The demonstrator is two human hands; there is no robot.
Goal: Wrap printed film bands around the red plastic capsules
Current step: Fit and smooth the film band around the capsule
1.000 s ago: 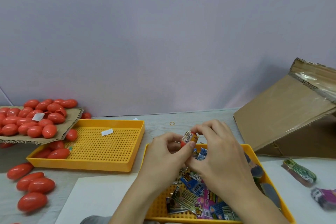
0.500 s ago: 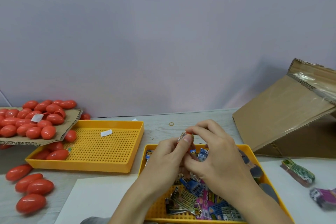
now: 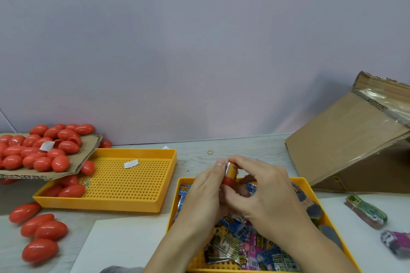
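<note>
From the head camera I see the red capsule (image 3: 228,180) held upright above the near yellow tray (image 3: 310,193) of loose film bands (image 3: 241,244), I judge so the next one is close; a printed band (image 3: 231,169) already sits on its upper half. My left hand (image 3: 205,195) grips the capsule's side, thumb up. My right hand (image 3: 259,188) arches over, fingertips pinching the band downward.

glossy plastic capsules (image 3: 44,159), shiny printed film (image 3: 244,248), rough corrugated cardboard (image 3: 346,142).
</note>
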